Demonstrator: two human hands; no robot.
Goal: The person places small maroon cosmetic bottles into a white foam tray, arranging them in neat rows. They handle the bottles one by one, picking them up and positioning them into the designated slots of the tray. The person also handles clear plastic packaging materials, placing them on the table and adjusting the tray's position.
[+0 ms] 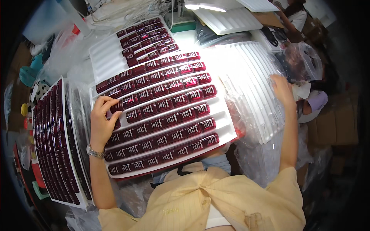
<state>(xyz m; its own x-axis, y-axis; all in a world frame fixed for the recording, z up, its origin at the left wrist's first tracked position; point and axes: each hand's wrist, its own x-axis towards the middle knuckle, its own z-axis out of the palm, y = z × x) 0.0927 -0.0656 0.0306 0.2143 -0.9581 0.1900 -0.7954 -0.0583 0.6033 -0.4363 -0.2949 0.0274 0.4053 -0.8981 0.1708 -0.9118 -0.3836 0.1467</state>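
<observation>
A white ribbed tray point(227, 127) lies tilted before me, with rows of small dark-red glossy bottles point(158, 91) lying in its grooves. My left hand point(103, 121) is at the tray's left side, thumb and index finger pinched on one dark-red bottle point(116, 106) at the left end of a row. The other left fingers are curled. Over to the right, my right hand point(283, 90) rests at the right edge of a white ribbed tray in clear plastic point(256, 88). Its fingers are slightly bent and hold nothing I can see.
Behind the filled tray, another white tray point(106, 65) carries bottles on its right part. At the left stands an upright tray packed with dark-red bottles point(54, 142). A lamp point(206, 7) shines at the top. Clear plastic bags and cardboard boxes point(335, 125) lie at the right.
</observation>
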